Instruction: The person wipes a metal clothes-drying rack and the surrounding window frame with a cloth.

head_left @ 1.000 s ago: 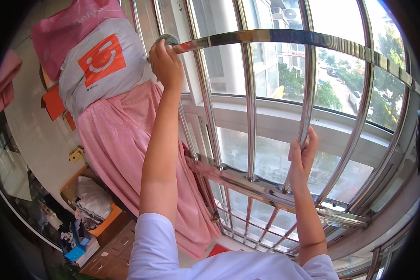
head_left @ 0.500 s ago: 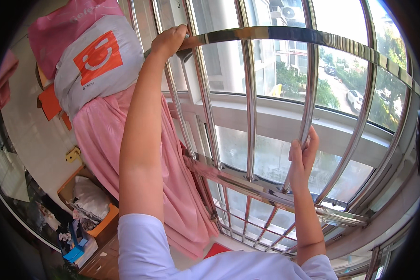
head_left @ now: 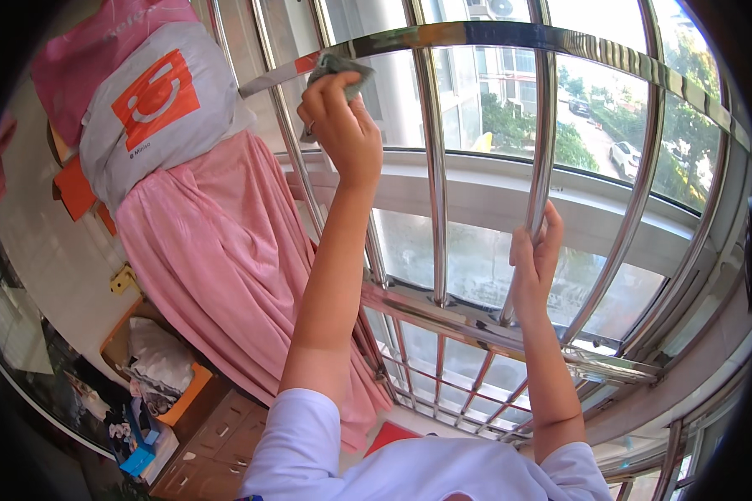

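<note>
A grey-green cloth [head_left: 342, 65] is bunched in my left hand [head_left: 341, 125], whose fingers are closed round it. The hand is up against a vertical bar at the flat horizontal metal rail [head_left: 493, 35] of the window grille, and the cloth partly covers both. Lower and to the right, my right hand [head_left: 536, 259] is wrapped round a shiny vertical metal bar [head_left: 543, 125], a little above the grille's lower rail [head_left: 468, 321].
Left of the grille, a pink cloth cover [head_left: 217, 250] drapes over something hidden, with a white plastic bag [head_left: 163, 100] and a pink bag [head_left: 79, 63] on top. Below stand an open box [head_left: 184, 397] and wooden drawers [head_left: 213, 442]. A window frame [head_left: 493, 179] runs behind the bars.
My left hand has come off the far left end of the rail and moved right and lower, with the cloth now plainly visible. My right hand keeps its hold on the same bar.
</note>
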{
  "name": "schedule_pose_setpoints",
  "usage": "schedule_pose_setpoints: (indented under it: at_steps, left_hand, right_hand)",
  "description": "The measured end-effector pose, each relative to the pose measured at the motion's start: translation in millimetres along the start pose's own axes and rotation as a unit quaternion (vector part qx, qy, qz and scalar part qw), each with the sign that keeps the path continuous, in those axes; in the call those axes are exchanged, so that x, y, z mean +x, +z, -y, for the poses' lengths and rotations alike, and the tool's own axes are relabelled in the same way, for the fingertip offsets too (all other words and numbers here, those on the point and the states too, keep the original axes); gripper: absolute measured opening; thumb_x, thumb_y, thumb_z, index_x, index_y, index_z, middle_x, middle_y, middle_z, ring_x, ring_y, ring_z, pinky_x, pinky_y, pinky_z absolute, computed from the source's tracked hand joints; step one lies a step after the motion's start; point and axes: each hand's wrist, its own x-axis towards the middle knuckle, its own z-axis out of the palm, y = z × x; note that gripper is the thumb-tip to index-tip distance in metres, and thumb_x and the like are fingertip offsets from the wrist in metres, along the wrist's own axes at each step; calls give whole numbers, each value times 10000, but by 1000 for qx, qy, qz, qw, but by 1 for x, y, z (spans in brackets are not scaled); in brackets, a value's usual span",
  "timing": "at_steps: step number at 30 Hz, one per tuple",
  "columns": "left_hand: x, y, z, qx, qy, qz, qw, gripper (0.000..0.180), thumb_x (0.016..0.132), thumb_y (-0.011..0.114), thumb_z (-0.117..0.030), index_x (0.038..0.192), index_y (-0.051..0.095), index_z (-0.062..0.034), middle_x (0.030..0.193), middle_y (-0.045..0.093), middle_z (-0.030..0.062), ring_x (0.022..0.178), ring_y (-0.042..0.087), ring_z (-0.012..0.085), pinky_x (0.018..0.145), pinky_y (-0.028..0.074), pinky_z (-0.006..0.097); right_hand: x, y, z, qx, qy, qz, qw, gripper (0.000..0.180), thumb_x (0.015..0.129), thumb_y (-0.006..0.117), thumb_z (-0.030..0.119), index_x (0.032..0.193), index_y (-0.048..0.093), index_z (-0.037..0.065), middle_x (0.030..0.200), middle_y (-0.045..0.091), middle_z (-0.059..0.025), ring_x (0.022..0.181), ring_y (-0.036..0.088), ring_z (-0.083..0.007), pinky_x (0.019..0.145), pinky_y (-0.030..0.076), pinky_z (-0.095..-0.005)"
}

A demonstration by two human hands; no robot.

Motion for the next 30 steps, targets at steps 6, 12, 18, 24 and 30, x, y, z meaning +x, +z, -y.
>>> schedule_pose_setpoints:
  at_steps: [6,12,18,24,30]
  left_hand:
    - [-89,-32,3,-1,-36,67,997,321,828,572,95,1113,593,-51,1235,406,184,1162,439,360,950,417,420]
    - [-201,-80,-2,-3,-136,168,976,348,830,565,100,1129,609,-72,1265,373,195,1191,450,382,965,434,424]
    - [-254,-135,-13,0,-160,290,944,296,812,571,45,1070,644,-81,1232,457,148,1188,440,353,1026,363,448]
    - [-248,-153,41,72,-147,302,939,248,815,502,-4,1026,623,-51,1199,561,141,1161,459,352,1026,334,453]
    - [-287,-142,28,124,-256,144,948,295,845,517,-25,1136,561,-22,1225,503,185,1178,421,371,1042,304,481]
  right_hand:
    - [2,-1,2,2,9,3,1000,490,970,517,74,1422,331,40,767,456,25,630,393,-38,555,314,-204]
    - [3,4,3,-1,22,-16,1000,500,957,530,78,1418,342,36,762,451,25,625,386,-38,550,306,-204]
    - [6,4,11,-13,22,-10,1000,502,961,543,94,1412,338,11,750,463,21,627,398,-42,548,315,-205]
    - [5,4,5,-21,10,3,1000,498,960,553,96,1407,347,15,744,474,17,627,414,-46,550,322,-203]
    - [7,8,8,-35,6,-5,999,487,960,561,100,1400,364,25,730,480,18,621,422,-45,544,325,-205]
